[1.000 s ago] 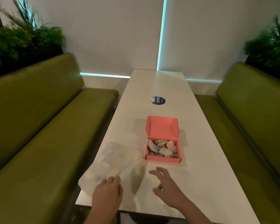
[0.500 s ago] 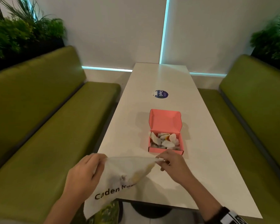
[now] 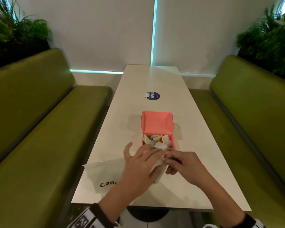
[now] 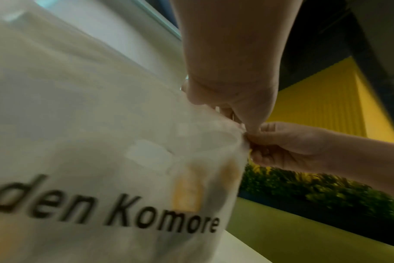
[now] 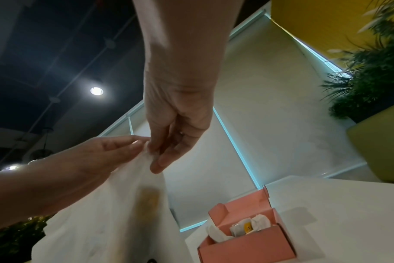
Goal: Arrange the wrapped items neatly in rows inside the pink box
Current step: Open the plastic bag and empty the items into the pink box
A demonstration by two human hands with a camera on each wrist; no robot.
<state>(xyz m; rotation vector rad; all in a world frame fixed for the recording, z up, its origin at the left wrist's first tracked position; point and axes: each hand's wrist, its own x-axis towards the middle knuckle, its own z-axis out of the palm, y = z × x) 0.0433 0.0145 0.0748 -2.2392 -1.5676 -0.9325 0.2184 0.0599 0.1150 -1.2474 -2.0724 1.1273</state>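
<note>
The pink box point(image 3: 157, 124) stands open on the white table point(image 3: 196, 162), its lid tipped back. Several white wrapped items point(image 3: 156, 142) lie jumbled inside it, one showing yellow point(image 5: 247, 226). A white plastic bag point(image 3: 105, 175) with black lettering hangs just in front of the box, and yellowish shapes show through it point(image 4: 187, 190). My left hand point(image 3: 155, 153) and right hand point(image 3: 168, 159) meet at the bag's top edge, each pinching it. In the right wrist view the right hand point(image 5: 155, 154) pinches the rim beside the left hand's fingertips point(image 5: 135, 142).
A round blue sticker point(image 3: 152, 95) lies on the table beyond the box. Green benches point(image 3: 48, 137) point(image 3: 253, 120) run along both sides, with plants point(image 3: 15, 30) behind their backs. The near table edge point(image 3: 155, 206) is just under my forearms.
The bag was held stretched wide between my hands at the table's near edge. Both hands have come together at its top and moved forward, up to the box's front wall.
</note>
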